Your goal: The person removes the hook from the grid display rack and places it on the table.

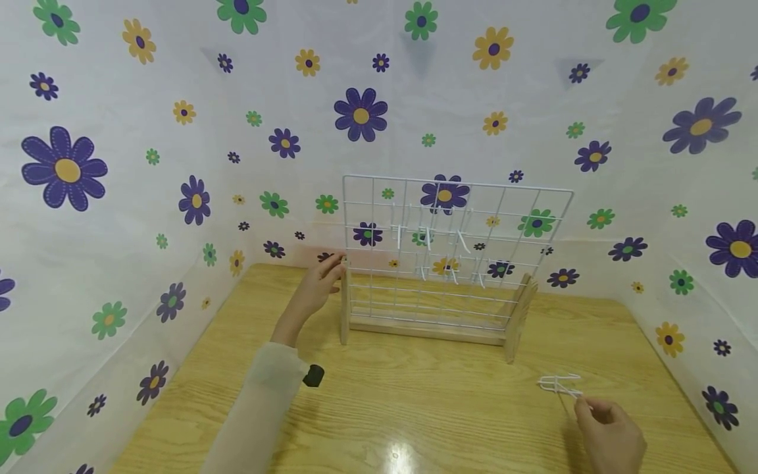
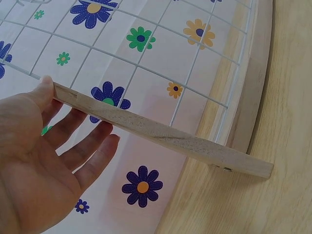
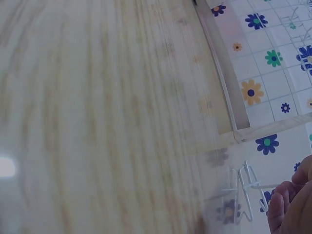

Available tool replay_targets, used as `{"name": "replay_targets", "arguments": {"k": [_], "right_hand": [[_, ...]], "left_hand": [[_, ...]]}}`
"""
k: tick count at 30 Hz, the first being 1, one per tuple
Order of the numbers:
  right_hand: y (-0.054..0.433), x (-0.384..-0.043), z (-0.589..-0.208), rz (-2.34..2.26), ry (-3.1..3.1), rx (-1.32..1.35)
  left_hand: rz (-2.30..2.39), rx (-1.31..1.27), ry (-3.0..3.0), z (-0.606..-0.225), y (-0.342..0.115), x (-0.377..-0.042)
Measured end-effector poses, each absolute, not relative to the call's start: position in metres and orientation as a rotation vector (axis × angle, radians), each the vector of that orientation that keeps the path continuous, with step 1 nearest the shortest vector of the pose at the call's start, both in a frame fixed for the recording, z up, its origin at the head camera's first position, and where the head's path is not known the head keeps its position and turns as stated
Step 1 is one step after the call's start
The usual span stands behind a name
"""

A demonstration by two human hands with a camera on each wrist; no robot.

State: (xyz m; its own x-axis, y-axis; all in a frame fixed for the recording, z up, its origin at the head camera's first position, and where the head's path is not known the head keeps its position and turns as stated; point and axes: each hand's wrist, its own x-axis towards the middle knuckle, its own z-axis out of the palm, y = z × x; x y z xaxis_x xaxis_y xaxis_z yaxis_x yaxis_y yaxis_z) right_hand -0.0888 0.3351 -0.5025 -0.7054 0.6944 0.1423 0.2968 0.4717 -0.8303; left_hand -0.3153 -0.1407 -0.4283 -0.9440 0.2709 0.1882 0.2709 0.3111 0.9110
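A white wire grid (image 1: 458, 184) stands in a wooden frame, with several white hooks (image 1: 428, 238) hanging in two rows at its middle. My left hand (image 1: 314, 289) grips the top of the frame's left wooden upright (image 2: 161, 131), thumb at its end and fingers along the side. Low at the right, my right hand (image 1: 612, 434) pinches another white wire hook (image 1: 556, 384) by its stem, over the table and apart from the grid. In the right wrist view, this hook (image 3: 248, 185) juts out from the fingers (image 3: 277, 207), and part of the hand is cut off.
The pale wood-patterned table (image 1: 379, 395) carries the frame, whose wooden base bar (image 1: 426, 331) runs along its bottom. A flower-printed sheet (image 1: 391, 59) encloses the back and sides. Beside the left sleeve (image 1: 260, 395) shows a small black object (image 1: 314, 376).
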Motion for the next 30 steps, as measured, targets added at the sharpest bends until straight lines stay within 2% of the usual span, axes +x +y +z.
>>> {"name": "replay_targets", "arguments": {"k": [30], "right_hand": [[0.348,-0.079,-0.511,0.912,-2.666,-0.736]], "left_hand": [[1.753,0.481,2.547,-0.426,-0.140,-0.315]]}}
